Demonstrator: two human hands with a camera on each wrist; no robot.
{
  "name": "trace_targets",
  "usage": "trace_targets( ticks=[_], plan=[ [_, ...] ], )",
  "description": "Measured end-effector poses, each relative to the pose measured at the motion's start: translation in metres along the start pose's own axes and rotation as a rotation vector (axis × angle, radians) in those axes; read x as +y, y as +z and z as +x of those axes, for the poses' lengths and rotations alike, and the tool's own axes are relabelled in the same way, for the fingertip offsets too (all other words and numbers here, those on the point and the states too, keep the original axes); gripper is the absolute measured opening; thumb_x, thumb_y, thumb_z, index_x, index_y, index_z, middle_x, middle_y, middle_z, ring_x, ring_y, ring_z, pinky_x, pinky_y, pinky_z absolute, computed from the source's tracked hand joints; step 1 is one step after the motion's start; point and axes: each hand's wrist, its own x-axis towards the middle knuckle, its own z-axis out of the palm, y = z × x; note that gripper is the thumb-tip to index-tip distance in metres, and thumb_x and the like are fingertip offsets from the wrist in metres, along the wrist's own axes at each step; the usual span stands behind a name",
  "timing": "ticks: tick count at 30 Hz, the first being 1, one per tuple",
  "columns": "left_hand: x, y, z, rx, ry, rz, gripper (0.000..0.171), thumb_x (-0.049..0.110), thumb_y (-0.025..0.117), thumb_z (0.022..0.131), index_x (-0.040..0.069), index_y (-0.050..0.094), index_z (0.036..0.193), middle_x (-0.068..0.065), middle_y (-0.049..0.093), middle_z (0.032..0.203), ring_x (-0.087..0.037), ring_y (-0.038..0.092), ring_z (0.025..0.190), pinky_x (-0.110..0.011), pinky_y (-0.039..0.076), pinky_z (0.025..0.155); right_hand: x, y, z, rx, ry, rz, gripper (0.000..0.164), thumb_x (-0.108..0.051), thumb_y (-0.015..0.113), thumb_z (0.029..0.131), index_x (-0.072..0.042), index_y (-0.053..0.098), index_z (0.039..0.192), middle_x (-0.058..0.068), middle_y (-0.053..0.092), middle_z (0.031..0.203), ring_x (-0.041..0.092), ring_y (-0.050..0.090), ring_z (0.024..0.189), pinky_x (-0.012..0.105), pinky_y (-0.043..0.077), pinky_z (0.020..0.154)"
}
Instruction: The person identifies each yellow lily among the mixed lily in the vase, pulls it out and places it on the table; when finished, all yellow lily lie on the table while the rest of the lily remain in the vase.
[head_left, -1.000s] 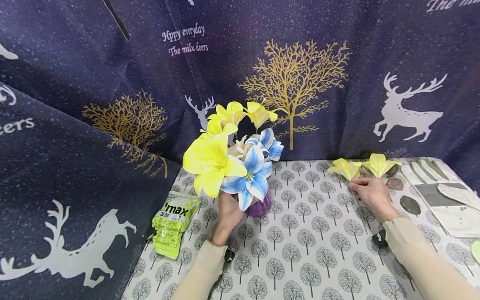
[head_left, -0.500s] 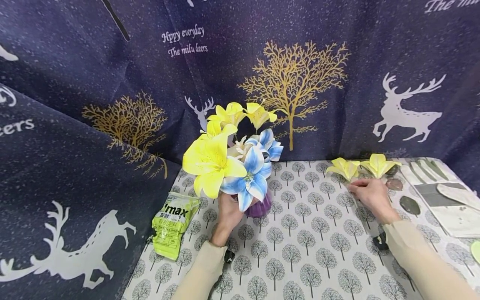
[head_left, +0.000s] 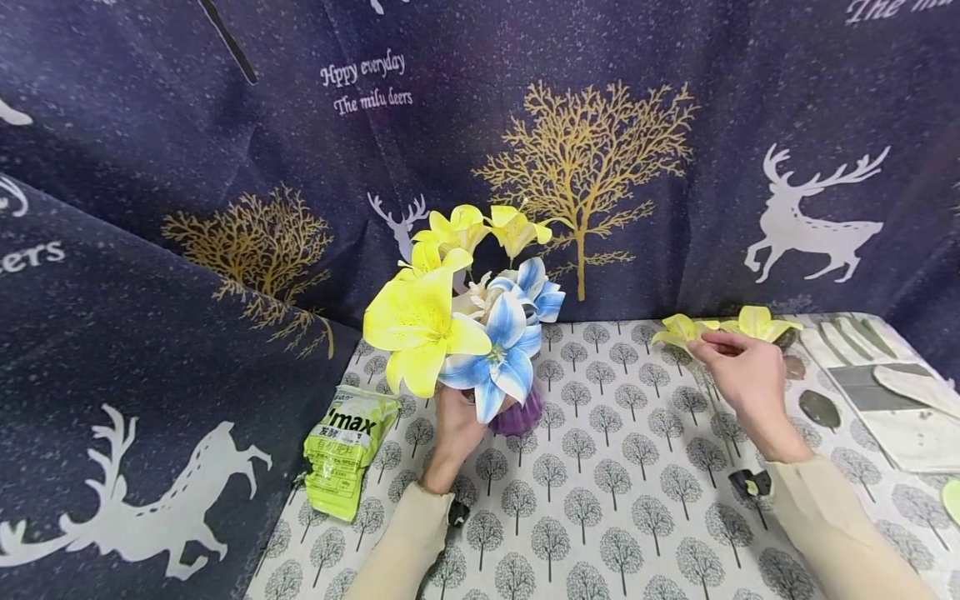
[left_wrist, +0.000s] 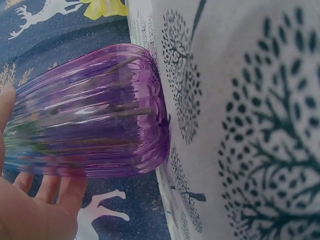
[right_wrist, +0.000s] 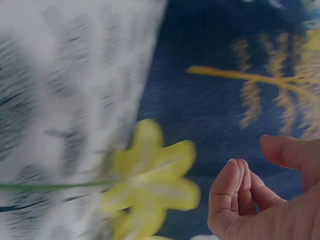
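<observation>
My left hand (head_left: 459, 421) grips a ribbed purple vase (head_left: 519, 412) around its side. In the left wrist view the see-through vase (left_wrist: 100, 115) stands on the cloth with stems inside, thumb on one side and fingers on the other. Out of its top rise yellow lilies (head_left: 420, 329) and blue-and-white lilies (head_left: 498, 354). My right hand (head_left: 742, 375) hovers over two loose yellow lilies, one at the left (head_left: 682, 329) and one at the right (head_left: 759, 323). In the right wrist view, thumb and bent fingers stand apart with nothing between them, beside a yellow lily (right_wrist: 150, 175) on a green stem.
A green fertilizer bag (head_left: 348, 450) lies left of the vase. At the right are a dark oval stone-like piece (head_left: 820, 410), a reddish one (head_left: 795, 367) and a grey-and-white glove-like cloth (head_left: 892, 387). A dark blue curtain (head_left: 450, 150) hangs behind the tree-print tablecloth (head_left: 585, 500).
My right hand has risen from the lily stems and shifted toward the blooms, now overlapping them in the head view. The left lily moved slightly left earlier. My left hand and the vase stay put.
</observation>
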Motion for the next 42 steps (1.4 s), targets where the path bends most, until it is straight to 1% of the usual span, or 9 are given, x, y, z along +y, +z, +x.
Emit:
trace_targets(
  ticks=[6, 10, 15, 21, 24, 28, 31, 36, 42],
  plan=[
    [0.0, 0.0, -0.001, -0.002, -0.005, -0.013, 0.081, 0.02, 0.093, 0.068, 0.011, 0.054, 0.139, -0.012, 0.065, 0.135, -0.03, 0.059, 0.13, -0.046, 0.044, 0.118, -0.053, -0.004, -0.017, -0.013, -0.057, 0.12, 0.043, -0.039, 0.077, 0.088, -0.007, 0.073, 0.117, -0.042, 0.058, 0.067, -0.015, 0.058, 0.065, 0.01, 0.048, 0.055],
    [0.001, 0.0, -0.002, 0.012, -0.015, 0.005, 0.072, 0.022, 0.092, 0.07, 0.011, 0.059, 0.134, -0.012, 0.068, 0.129, -0.03, 0.062, 0.126, -0.045, 0.047, 0.115, -0.089, -0.001, -0.029, -0.03, -0.143, 0.215, 0.035, -0.032, 0.08, 0.087, -0.009, 0.074, 0.111, -0.037, 0.064, 0.07, -0.012, 0.06, 0.065, 0.011, 0.049, 0.053],
    [0.001, 0.0, -0.003, 0.012, -0.006, 0.003, 0.07, 0.021, 0.091, 0.071, 0.01, 0.06, 0.133, -0.012, 0.068, 0.128, -0.03, 0.063, 0.124, -0.045, 0.049, 0.113, -0.135, 0.004, -0.042, -0.076, -0.265, 0.234, 0.037, -0.034, 0.081, 0.086, -0.01, 0.075, 0.113, -0.033, 0.066, 0.076, -0.004, 0.059, 0.066, 0.014, 0.049, 0.052],
    [0.002, 0.0, -0.003, 0.02, 0.019, -0.002, 0.069, 0.022, 0.091, 0.071, 0.01, 0.06, 0.132, -0.012, 0.069, 0.127, -0.031, 0.064, 0.123, -0.046, 0.051, 0.111, -0.183, 0.02, -0.047, -0.133, -0.357, 0.254, 0.037, -0.034, 0.081, 0.086, -0.013, 0.076, 0.116, -0.006, 0.078, 0.095, -0.002, 0.066, 0.076, 0.012, 0.055, 0.064],
    [0.002, 0.0, -0.003, 0.017, 0.025, -0.012, 0.067, 0.021, 0.091, 0.072, 0.01, 0.061, 0.131, -0.012, 0.07, 0.126, -0.031, 0.065, 0.122, -0.046, 0.051, 0.11, -0.203, 0.034, -0.043, -0.165, -0.361, 0.258, 0.035, -0.032, 0.079, 0.087, -0.013, 0.076, 0.116, 0.007, 0.079, 0.107, 0.002, 0.071, 0.084, 0.012, 0.056, 0.073],
    [0.001, 0.0, -0.003, 0.01, 0.011, -0.012, 0.07, 0.022, 0.092, 0.071, 0.012, 0.061, 0.132, -0.011, 0.069, 0.128, -0.029, 0.065, 0.123, -0.044, 0.05, 0.112, -0.222, 0.054, -0.033, -0.236, -0.338, 0.249, 0.033, -0.029, 0.075, 0.091, -0.013, 0.074, 0.12, 0.008, 0.077, 0.115, 0.015, 0.074, 0.096, 0.016, 0.056, 0.077],
    [0.0, -0.001, -0.004, 0.0, -0.038, -0.034, 0.072, 0.021, 0.093, 0.069, 0.012, 0.06, 0.132, -0.011, 0.069, 0.128, -0.03, 0.065, 0.123, -0.045, 0.05, 0.112, -0.231, 0.066, -0.025, -0.291, -0.283, 0.246, 0.034, -0.025, 0.072, 0.092, -0.012, 0.072, 0.123, 0.009, 0.076, 0.119, 0.021, 0.075, 0.098, 0.022, 0.057, 0.077],
    [0.002, -0.002, -0.005, 0.003, -0.105, -0.033, 0.073, 0.022, 0.092, 0.07, 0.013, 0.059, 0.134, -0.012, 0.069, 0.129, -0.033, 0.064, 0.125, -0.052, 0.048, 0.113, -0.237, 0.08, -0.014, -0.371, -0.18, 0.234, 0.034, -0.022, 0.07, 0.093, -0.01, 0.07, 0.125, 0.011, 0.075, 0.12, 0.021, 0.075, 0.092, 0.03, 0.06, 0.08],
    [0.002, -0.001, -0.006, 0.0, -0.13, 0.021, 0.07, 0.025, 0.09, 0.073, 0.009, 0.058, 0.133, -0.015, 0.069, 0.128, -0.035, 0.064, 0.124, -0.053, 0.049, 0.111, -0.24, 0.095, 0.0, -0.377, -0.16, 0.18, 0.028, -0.022, 0.074, 0.091, -0.009, 0.075, 0.116, 0.011, 0.077, 0.109, 0.015, 0.073, 0.077, 0.03, 0.06, 0.074]
  ],
)
